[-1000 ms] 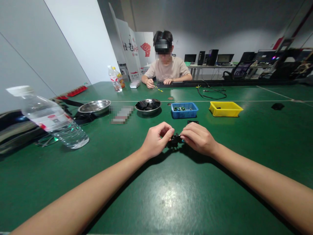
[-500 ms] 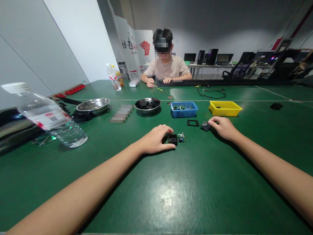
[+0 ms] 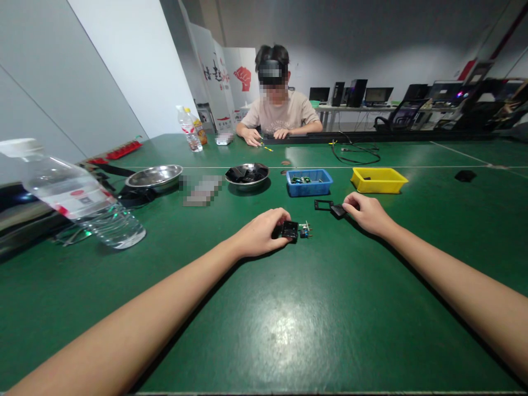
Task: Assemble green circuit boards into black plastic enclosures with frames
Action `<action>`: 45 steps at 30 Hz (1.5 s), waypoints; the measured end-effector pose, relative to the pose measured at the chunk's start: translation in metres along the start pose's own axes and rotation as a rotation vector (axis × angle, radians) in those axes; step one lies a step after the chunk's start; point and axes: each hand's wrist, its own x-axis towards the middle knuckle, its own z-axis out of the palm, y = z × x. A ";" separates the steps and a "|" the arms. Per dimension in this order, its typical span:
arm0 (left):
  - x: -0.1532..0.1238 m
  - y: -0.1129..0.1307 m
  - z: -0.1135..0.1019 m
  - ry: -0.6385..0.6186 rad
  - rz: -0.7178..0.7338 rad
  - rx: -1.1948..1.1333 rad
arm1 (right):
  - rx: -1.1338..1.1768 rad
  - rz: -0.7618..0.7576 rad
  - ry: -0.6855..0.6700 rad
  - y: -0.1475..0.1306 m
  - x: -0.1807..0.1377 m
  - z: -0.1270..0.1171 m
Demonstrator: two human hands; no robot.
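Blk box (image 3: 290,231) in LH (image 3: 263,232), plate (image 3: 337,211) in RH (image 3: 368,212).

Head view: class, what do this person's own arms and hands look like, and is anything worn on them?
The left forearm and right forearm are bare, with no sleeve or watch in view. The left hand and right hand wear no gloves. No rings show, though some fingers are hidden.

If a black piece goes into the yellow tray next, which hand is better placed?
Right, I'd say: the right hand holds a flat black piece and is just in front of the yellow tray. The left hand is farther off, holding the open black case.
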 end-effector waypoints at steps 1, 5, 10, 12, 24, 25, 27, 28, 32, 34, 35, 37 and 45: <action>0.000 0.000 0.000 -0.001 0.000 -0.001 | 0.018 -0.004 -0.003 -0.001 0.000 0.000; 0.000 0.000 0.000 -0.009 -0.003 0.008 | 0.076 -0.076 -0.084 -0.004 -0.002 -0.001; 0.001 -0.001 0.000 -0.029 0.012 0.054 | 0.072 -0.145 -0.160 -0.006 -0.003 -0.001; 0.001 -0.001 0.000 -0.029 0.016 0.068 | 0.071 -0.143 -0.169 -0.006 -0.003 -0.001; 0.001 -0.002 -0.001 -0.039 0.000 0.039 | 0.068 -0.127 -0.152 -0.007 -0.004 -0.001; 0.001 -0.002 -0.001 -0.039 0.000 0.037 | 0.067 -0.130 -0.152 -0.007 -0.004 -0.001; 0.001 -0.002 -0.001 -0.038 0.003 0.040 | 0.062 -0.137 -0.155 -0.008 -0.004 -0.001; 0.001 -0.002 -0.001 -0.038 0.005 0.044 | 0.057 -0.140 -0.156 -0.008 -0.004 -0.001; 0.000 -0.001 -0.001 -0.048 0.013 0.066 | 0.037 -0.150 -0.165 -0.008 -0.004 -0.001; 0.000 0.000 -0.001 -0.045 0.012 0.075 | 0.036 -0.153 -0.172 -0.008 -0.005 -0.001; 0.001 0.000 -0.001 -0.035 0.008 0.077 | 0.038 -0.156 -0.173 -0.008 -0.005 -0.001; 0.001 -0.002 -0.001 0.004 -0.003 0.073 | 0.044 -0.160 -0.170 -0.008 -0.005 -0.001; 0.005 -0.032 -0.011 0.238 -0.063 0.034 | 0.047 -0.166 -0.170 -0.009 -0.004 -0.001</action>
